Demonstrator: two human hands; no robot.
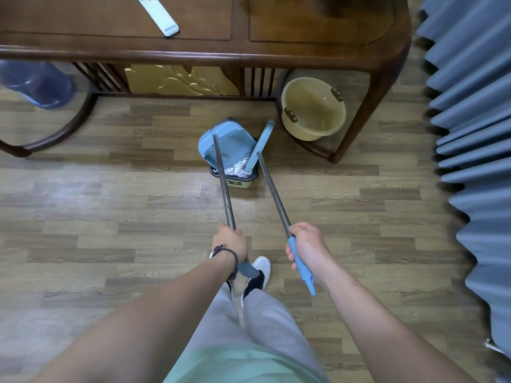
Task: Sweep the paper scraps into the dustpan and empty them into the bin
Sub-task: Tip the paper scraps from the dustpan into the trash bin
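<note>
My left hand (231, 241) grips the metal pole of the blue dustpan (229, 143). The dustpan is tipped over the small bin (239, 180), which has a dark liner and a yellow-green body. White paper scraps (237, 167) lie at the bin's mouth under the pan's lip. My right hand (307, 246) holds the blue grip of the broom (261, 143). The blue broom head rests against the dustpan's right side, above the bin.
A dark wooden table (193, 55) stands just behind the bin, with a white remote control (159, 13) on top. A yellow basin (313, 107) sits under its right end. A blue water jug (36, 84) is at the left, blue curtains (475, 134) at the right.
</note>
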